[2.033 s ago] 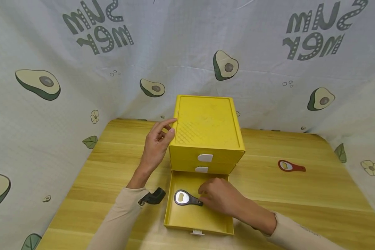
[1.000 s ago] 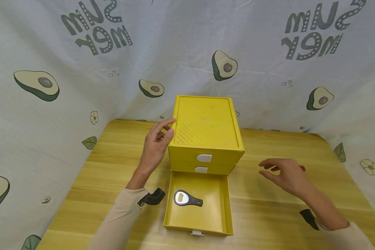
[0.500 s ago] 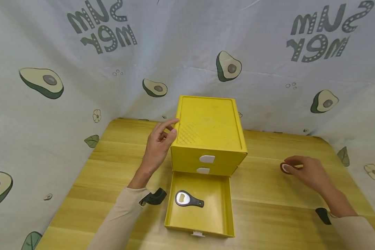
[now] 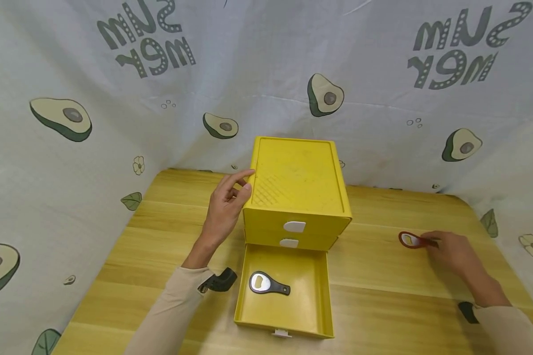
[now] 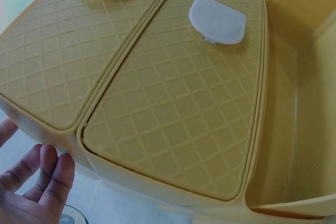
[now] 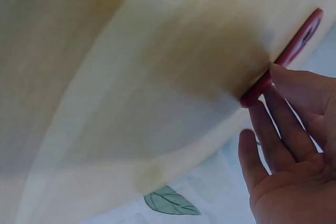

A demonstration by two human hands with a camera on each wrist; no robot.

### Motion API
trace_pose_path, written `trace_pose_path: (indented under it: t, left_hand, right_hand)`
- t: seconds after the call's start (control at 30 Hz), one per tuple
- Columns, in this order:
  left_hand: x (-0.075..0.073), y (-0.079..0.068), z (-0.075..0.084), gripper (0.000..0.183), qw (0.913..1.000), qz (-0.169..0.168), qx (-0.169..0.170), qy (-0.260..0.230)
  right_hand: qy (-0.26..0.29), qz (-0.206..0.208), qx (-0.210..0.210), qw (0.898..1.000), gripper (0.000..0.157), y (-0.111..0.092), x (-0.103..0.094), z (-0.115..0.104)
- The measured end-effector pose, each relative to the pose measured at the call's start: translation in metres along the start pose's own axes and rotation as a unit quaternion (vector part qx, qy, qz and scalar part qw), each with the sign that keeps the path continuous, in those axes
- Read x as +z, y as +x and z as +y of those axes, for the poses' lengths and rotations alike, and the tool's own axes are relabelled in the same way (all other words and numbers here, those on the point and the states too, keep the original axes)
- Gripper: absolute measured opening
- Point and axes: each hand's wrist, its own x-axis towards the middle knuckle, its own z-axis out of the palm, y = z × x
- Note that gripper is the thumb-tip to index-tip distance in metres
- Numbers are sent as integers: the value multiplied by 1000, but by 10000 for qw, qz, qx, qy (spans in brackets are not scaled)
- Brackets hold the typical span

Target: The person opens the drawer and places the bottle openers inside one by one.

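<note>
At the right of the head view, my right hand [image 4: 455, 254] pinches a red bottle opener [image 4: 410, 240] by its handle, the metal head pointing left. The right wrist view shows thumb and fingertips closed on the handle of the red opener [image 6: 286, 56], close over the wooden tabletop. My left hand [image 4: 224, 209] touches the upper left edge of a yellow drawer cabinet [image 4: 299, 172], its fingers loosely bent. The bottom drawer [image 4: 304, 308] is pulled out, and a black bottle opener [image 4: 273, 285] lies in it, head to the left.
Two closed drawers with white tabs sit above the pulled-out one; the upper tab [image 4: 294, 226] shows plainly. The wooden table [image 4: 373, 315] ends at a white curtain [image 4: 266, 64] printed with avocados, behind and at both sides.
My right hand has left the drawer, moved right to the red bottle opener and taken hold of its handle. The left hand has stayed against the cabinet.
</note>
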Motion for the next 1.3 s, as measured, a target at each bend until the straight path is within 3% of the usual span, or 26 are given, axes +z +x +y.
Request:
trace_pose_path:
  t: [0.27,0.8,1.0,1.3]
  left_hand:
    - [1,0,1,34,10000,-4,21,11]
    - [1,-1,-1,34,10000,6,23,-1]
    - [1,1,0,34,10000,9,36,53]
    - [1,0,0,34,10000,7,6,-8]
  right_hand:
    - [83,37,51,9999,22,-6,-1,0]
    - [308,-277,466,9981,28,-13,-3,-13]
    - [349,-78,269,9990,24,-15,-7,-37]
    - [789,-226,61,9966,24,-13,-25,-90]
